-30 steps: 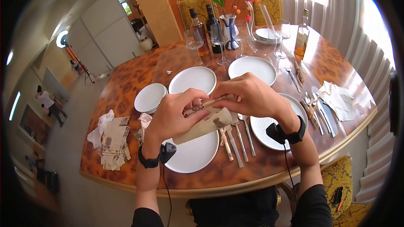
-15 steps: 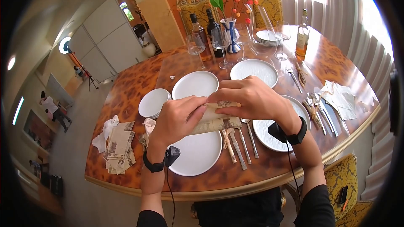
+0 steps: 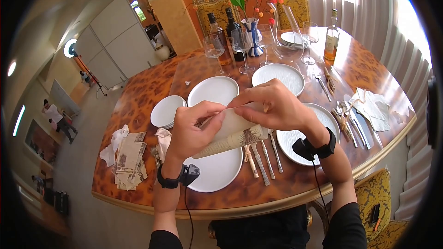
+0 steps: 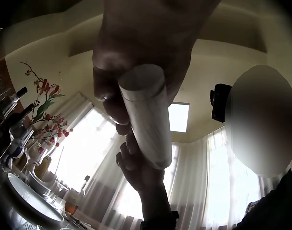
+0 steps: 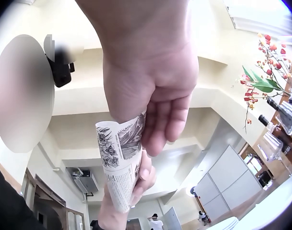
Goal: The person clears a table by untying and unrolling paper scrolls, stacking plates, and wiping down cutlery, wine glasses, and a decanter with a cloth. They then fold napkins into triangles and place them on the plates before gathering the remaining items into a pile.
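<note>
Here: printed paper (image 3: pixel 230 142), rolled tubular, pinched by your left hand (image 3: pixel 194 128) and right hand (image 3: pixel 279 108); near side, round white plate (image 3: pixel 214 175).

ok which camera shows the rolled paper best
Right wrist: drawings and lines of text on the rolled paper show plainly. The head view shows it, partly covered; the left wrist view, a dim open-ended tube.

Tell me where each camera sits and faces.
Head: head-worn, looking forward and down at the table; left hand, right hand, forearms show.
Left wrist: worn there, facing the paper roll and curtains; both hands, blurred head show.
Right wrist: likewise, facing the paper roll and ceiling; both hands, blurred head show.
Wrist views share the flowers.
</note>
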Demonstrator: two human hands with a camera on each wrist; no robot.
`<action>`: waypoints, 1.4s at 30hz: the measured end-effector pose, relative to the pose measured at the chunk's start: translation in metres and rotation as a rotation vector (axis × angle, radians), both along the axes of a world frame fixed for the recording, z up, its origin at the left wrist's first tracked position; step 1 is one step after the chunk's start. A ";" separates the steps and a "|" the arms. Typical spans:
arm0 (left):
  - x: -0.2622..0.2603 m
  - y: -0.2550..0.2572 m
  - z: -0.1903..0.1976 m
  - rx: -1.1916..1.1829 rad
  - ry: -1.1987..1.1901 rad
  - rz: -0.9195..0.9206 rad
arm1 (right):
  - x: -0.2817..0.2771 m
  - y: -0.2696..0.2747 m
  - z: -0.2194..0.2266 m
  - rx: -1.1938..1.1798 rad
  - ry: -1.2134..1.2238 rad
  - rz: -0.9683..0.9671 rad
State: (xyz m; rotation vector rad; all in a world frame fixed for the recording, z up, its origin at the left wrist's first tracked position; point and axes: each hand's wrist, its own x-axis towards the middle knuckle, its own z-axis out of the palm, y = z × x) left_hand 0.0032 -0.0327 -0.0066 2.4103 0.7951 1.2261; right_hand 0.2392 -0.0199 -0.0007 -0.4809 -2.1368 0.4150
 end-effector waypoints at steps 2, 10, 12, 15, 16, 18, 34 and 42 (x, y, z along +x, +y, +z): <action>0.001 -0.003 0.002 -0.182 -0.111 -0.001 | -0.002 0.001 -0.001 -0.018 0.106 0.073; -0.007 -0.002 0.011 -0.356 -0.272 -0.073 | 0.007 0.001 0.003 -0.395 0.157 0.145; -0.008 -0.001 0.011 -0.380 -0.282 -0.070 | 0.008 0.001 0.005 -0.461 0.114 0.124; -0.009 0.000 0.011 -0.398 -0.316 -0.065 | 0.006 0.005 0.002 -0.458 0.214 0.193; -0.009 -0.001 0.012 -0.452 -0.350 -0.060 | 0.006 0.006 0.001 -0.460 0.212 0.195; -0.010 -0.001 0.012 -0.507 -0.385 -0.056 | 0.006 0.008 0.001 -0.560 0.261 0.213; -0.003 -0.016 0.001 -0.654 0.156 -0.284 | 0.019 -0.033 -0.031 -0.017 -0.003 0.080; 0.014 -0.060 -0.036 -0.492 0.301 -0.158 | 0.026 -0.077 -0.064 -0.088 -0.101 0.002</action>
